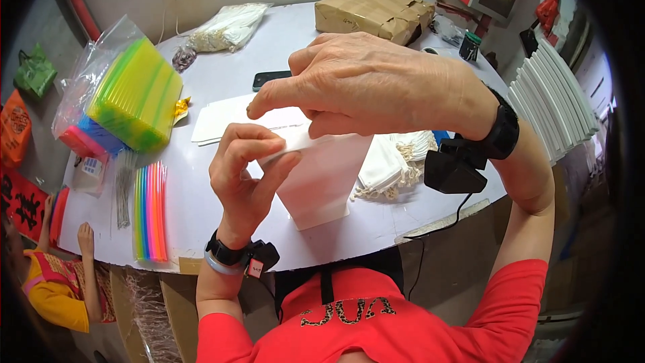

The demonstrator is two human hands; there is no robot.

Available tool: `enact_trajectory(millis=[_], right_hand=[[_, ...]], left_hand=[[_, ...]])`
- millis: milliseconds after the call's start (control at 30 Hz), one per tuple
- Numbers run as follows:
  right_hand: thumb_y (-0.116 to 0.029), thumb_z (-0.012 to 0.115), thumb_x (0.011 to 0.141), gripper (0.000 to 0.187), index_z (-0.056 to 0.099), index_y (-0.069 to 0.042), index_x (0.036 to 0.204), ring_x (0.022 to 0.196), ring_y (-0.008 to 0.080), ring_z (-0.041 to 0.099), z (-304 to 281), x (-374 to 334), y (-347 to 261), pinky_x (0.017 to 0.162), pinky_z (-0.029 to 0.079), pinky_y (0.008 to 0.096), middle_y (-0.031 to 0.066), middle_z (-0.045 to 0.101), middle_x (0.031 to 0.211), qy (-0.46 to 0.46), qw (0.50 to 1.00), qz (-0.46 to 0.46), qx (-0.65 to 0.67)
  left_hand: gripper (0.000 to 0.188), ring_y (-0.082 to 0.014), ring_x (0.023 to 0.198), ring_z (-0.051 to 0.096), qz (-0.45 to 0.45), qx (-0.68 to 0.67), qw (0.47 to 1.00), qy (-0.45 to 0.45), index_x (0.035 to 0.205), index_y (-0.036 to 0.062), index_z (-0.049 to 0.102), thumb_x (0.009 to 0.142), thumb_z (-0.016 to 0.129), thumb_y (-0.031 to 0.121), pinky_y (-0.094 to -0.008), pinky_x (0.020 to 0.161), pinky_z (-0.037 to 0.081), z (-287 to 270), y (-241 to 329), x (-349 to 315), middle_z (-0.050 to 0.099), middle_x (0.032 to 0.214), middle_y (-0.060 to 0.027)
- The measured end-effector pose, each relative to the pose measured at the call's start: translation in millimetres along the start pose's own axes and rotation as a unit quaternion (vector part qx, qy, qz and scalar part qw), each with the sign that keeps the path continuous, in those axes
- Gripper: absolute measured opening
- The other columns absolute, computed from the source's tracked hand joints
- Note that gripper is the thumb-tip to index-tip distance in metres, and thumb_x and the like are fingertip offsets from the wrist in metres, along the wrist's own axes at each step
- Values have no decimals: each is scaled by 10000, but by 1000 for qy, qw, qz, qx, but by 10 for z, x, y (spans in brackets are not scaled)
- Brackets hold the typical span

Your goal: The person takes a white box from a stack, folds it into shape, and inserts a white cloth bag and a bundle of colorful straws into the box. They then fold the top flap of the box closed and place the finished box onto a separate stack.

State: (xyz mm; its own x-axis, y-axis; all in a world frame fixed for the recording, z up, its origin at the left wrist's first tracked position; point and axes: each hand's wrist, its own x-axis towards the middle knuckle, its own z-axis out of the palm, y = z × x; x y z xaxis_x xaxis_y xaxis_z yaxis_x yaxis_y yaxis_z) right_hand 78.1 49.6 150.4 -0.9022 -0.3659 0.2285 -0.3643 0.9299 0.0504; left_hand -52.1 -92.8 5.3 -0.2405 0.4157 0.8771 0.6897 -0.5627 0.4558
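Gap between tubes (150, 212) and left hand (243, 165); pouches (386, 165) obstruct right of box (319, 191).

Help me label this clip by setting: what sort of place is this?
Probably a small packing or craft workshop: a long white table bears a row of coloured plastic strips, a pile of white corded pieces and a taped brown parcel.

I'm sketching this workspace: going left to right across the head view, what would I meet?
Orange bag → thin grey rods → row of coloured tubes → left hand → white object at its fingertips → white pouches → stack of white boards.
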Motion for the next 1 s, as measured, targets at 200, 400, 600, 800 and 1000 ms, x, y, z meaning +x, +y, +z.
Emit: enact_trajectory(millis=[200,400,600,800,1000], right_hand=[[-139,680,789,376,552,-87,1138,809,258,589,101,-70,79,766,451,385,62,597,736,-7,997,38,69],[-181,687,798,310,591,-66,1070,818,249,590,254,-284,168,739,450,379,49,607,767,-115,971,154,145],[-260,722,767,196,643,-99,845,832,226,590,332,-461,-398,893,450,402,32,577,745,303,946,17,-109],[-295,780,677,293,661,-79,836,795,230,612,681,-496,-347,897,459,402,52,628,819,128,980,117,97],[-44,707,679,220,687,3,894,780,204,647,1451,-1086,-365,724,499,301,90,691,868,230,786,266,508]], left_hand=[[333,-170,748,591,0,17,1000,-20,980,35,603,709,796,11,-257,607,482,-21,261,-132,590,864,-82],[443,-177,682,550,24,121,990,-62,1099,49,637,690,807,38,-262,571,464,-90,457,-99,583,802,-63],[407,-172,661,533,12,115,991,-72,1083,44,664,698,796,42,-277,543,459,-52,467,-28,578,783,-60],[240,-201,629,571,-48,65,988,-128,937,34,671,722,761,89,-314,518,462,-189,476,-29,580,777,-82],[287,-204,707,586,-99,16,984,-145,901,24,649,765,766,247,-304,610,460,-317,415,-77,593,817,-78]])
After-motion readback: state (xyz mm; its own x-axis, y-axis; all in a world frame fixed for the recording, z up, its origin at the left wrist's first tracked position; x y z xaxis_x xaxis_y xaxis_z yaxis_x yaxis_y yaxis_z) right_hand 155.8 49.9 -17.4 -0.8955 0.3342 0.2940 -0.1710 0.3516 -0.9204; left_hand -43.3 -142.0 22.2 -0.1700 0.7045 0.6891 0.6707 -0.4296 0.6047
